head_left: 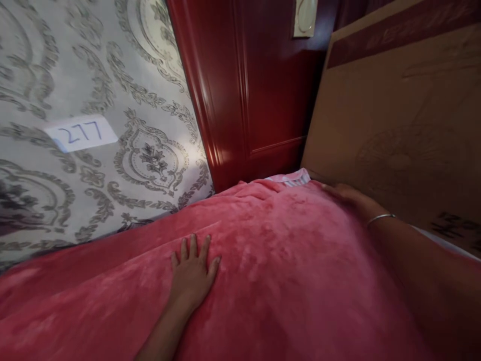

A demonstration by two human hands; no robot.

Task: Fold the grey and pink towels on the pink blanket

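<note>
A pink plush blanket point(285, 260) is spread over a raised, flat surface, with soft creases across it. Flat on top of it rests my left hand point(192, 278), fingers spread and nothing held. My right hand point(349, 196), with a thin bangle point(381, 217) on the wrist, touches the blanket's far right edge beside a cardboard box. Its fingers look stretched out, though shadow and the edge partly hide them. At the far end, a folded corner point(296, 177) shows a paler, striped underside.
The large cardboard box point(376, 105) stands upright along the right side. A dark red panelled door point(278, 100) with a metal plate point(305, 17) is at the far end. Silver-patterned wallpaper point(150, 115) covers the left wall, bearing a paper label point(82, 133) marked 277.
</note>
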